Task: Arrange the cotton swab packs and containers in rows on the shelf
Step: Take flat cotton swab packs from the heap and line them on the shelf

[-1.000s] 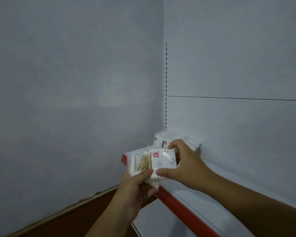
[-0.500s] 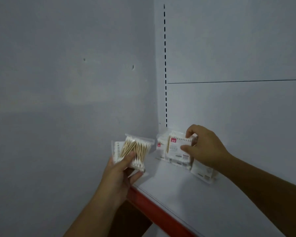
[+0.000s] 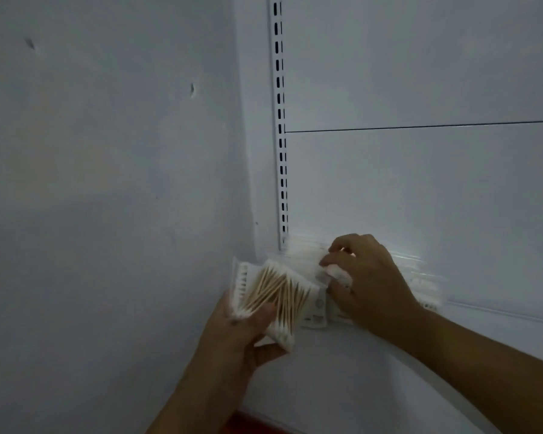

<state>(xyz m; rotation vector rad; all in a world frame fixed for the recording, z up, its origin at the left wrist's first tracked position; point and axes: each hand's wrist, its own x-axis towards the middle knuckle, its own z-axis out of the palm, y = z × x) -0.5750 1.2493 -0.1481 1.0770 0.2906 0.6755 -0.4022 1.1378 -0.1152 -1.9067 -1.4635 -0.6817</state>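
Packs of cotton swabs lie fanned in our left hand, thumb pressed on top so none slip out. Our right hand pinches one blurry pack at the back corner of the shelf, close to the back wall. We think it goes there so a neat row can start.

A person's left hand and right hand, both bare. The left forearm and the right forearm are bare too, uncovered all the way to the edge of view. Dim, bluish light blurs fine detail such as knuckles and nails.
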